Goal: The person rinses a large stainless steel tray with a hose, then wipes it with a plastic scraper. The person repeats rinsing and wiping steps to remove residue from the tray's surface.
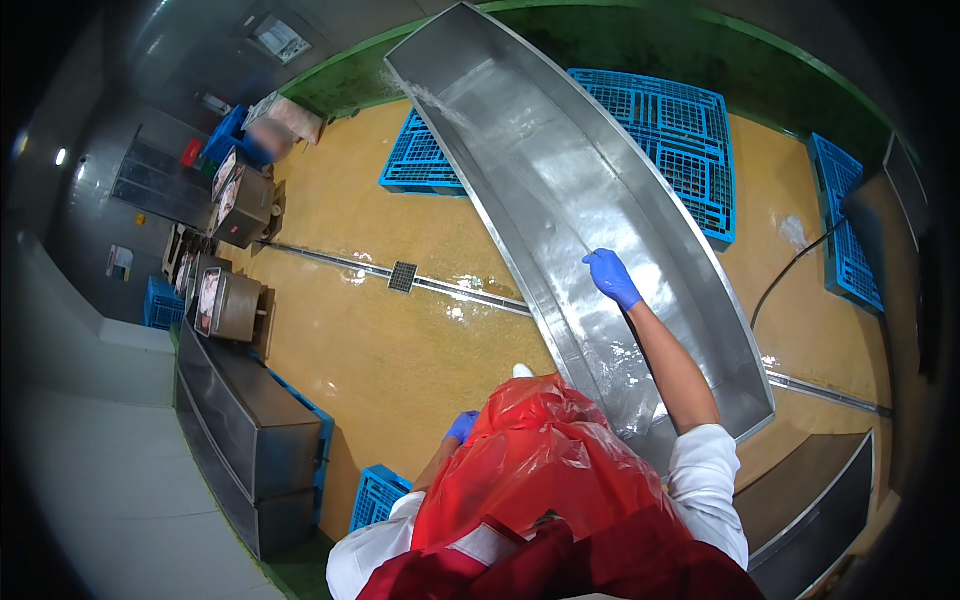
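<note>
My right hand (612, 278), in a blue glove, is closed over the long steel trough (560, 165). It grips what looks like a dark hose; part of a dark line shows beside my wrist. A thin streak of water runs from the hand toward the trough's far left end, where water (432, 100) splashes against the wall. The trough's bottom is wet and shiny. My left hand (462, 426), also blue-gloved, hangs at the left side of my red plastic apron (540, 460). The apron partly covers it, and its fingers do not show clearly.
Blue plastic pallets (680, 130) lie beyond the trough, and another pallet (845, 220) stands at the right. A black hose (790, 270) crosses the floor there. A drain channel (340, 260) cuts the wet yellow floor. Steel bins (238, 305) stand left; a steel tank (270, 420) is nearer.
</note>
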`<act>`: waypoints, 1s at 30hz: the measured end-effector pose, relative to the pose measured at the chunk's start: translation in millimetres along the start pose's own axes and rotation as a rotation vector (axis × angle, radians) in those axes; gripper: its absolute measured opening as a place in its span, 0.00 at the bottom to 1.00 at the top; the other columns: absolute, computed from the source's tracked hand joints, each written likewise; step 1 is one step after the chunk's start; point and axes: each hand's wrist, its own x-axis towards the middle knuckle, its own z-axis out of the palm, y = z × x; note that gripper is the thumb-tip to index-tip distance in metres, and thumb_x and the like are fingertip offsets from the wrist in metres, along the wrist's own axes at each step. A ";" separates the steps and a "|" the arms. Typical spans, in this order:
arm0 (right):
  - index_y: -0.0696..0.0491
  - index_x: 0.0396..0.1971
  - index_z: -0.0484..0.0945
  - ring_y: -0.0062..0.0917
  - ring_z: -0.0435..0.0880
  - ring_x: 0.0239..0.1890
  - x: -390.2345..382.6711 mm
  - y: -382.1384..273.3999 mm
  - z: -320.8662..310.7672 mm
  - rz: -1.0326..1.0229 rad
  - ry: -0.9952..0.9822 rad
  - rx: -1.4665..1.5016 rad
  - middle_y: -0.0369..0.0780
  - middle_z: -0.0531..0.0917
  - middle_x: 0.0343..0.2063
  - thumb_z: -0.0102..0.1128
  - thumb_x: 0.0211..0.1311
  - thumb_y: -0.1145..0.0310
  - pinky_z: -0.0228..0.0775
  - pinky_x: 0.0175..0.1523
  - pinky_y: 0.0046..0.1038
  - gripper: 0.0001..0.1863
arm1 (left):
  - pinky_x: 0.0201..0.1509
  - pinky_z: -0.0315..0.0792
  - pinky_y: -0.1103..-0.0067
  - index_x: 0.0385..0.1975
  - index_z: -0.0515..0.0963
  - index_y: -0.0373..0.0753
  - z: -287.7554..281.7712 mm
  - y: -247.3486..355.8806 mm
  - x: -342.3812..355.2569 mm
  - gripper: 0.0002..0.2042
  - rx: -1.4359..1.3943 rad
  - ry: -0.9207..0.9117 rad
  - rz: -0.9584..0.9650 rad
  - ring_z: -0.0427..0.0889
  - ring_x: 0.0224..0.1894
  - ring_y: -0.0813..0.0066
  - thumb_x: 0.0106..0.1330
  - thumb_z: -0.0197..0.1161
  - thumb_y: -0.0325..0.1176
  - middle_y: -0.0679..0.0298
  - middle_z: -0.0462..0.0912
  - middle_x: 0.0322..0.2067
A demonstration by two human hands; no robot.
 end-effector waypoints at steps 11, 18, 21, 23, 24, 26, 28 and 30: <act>0.59 0.30 0.81 0.45 0.79 0.38 3.0 2.3 6.8 -0.068 0.022 -0.071 0.52 0.81 0.32 0.41 0.60 0.67 0.70 0.47 0.38 0.17 | 0.37 0.74 0.72 0.31 0.82 0.36 -7.0 -9.0 0.3 0.15 -0.100 -0.010 -0.052 0.76 0.31 0.77 0.55 0.66 0.43 0.61 0.85 0.31; 0.58 0.31 0.81 0.46 0.79 0.37 5.3 13.5 10.0 -0.103 0.022 -0.097 0.51 0.81 0.32 0.43 0.59 0.69 0.70 0.46 0.38 0.15 | 0.38 0.74 0.72 0.32 0.82 0.36 -3.3 -5.1 0.4 0.12 -0.239 -0.013 -0.092 0.75 0.31 0.78 0.57 0.64 0.39 0.61 0.85 0.31; 0.57 0.32 0.79 0.49 0.76 0.42 5.5 6.2 12.9 -0.092 -0.042 -0.023 0.54 0.79 0.35 0.47 0.61 0.63 0.67 0.49 0.42 0.14 | 0.38 0.74 0.72 0.32 0.82 0.37 -11.6 -7.3 -10.5 0.11 -0.129 0.015 -0.063 0.76 0.31 0.78 0.58 0.63 0.38 0.61 0.85 0.31; 0.57 0.32 0.79 0.49 0.76 0.41 5.9 8.2 14.1 -0.115 -0.055 -0.063 0.53 0.79 0.36 0.46 0.62 0.63 0.67 0.48 0.42 0.15 | 0.39 0.74 0.72 0.32 0.82 0.36 -10.6 13.1 -15.0 0.11 0.014 0.028 -0.013 0.76 0.30 0.77 0.60 0.62 0.38 0.61 0.85 0.31; 0.57 0.32 0.79 0.50 0.76 0.40 6.4 10.3 13.3 -0.126 -0.059 -0.090 0.53 0.79 0.36 0.46 0.62 0.63 0.67 0.48 0.43 0.15 | 0.38 0.73 0.73 0.32 0.82 0.36 -5.4 33.9 -14.9 0.12 0.042 0.085 0.031 0.76 0.30 0.77 0.60 0.61 0.39 0.61 0.84 0.31; 0.58 0.32 0.79 0.50 0.77 0.40 6.0 8.8 14.6 -0.009 -0.067 -0.034 0.54 0.79 0.36 0.46 0.62 0.59 0.67 0.47 0.42 0.18 | 0.38 0.73 0.75 0.32 0.81 0.35 6.0 104.4 -13.4 0.13 0.098 0.190 0.115 0.76 0.30 0.77 0.62 0.60 0.40 0.63 0.83 0.29; 0.62 0.31 0.77 0.50 0.78 0.39 10.9 -2.6 21.8 0.169 -0.093 0.062 0.56 0.79 0.37 0.47 0.62 0.48 0.68 0.46 0.41 0.27 | 0.44 0.74 0.77 0.46 0.78 0.38 7.5 193.9 -8.6 0.16 -0.002 -0.039 -0.020 0.81 0.39 0.74 0.68 0.54 0.42 0.61 0.83 0.36; 0.63 0.32 0.77 0.48 0.79 0.40 9.9 -63.1 25.5 0.219 -0.183 0.095 0.57 0.80 0.36 0.48 0.60 0.42 0.68 0.47 0.40 0.32 | 0.45 0.73 0.78 0.47 0.77 0.37 25.8 277.7 -21.2 0.17 -0.067 -0.111 0.084 0.80 0.40 0.75 0.69 0.53 0.44 0.62 0.82 0.38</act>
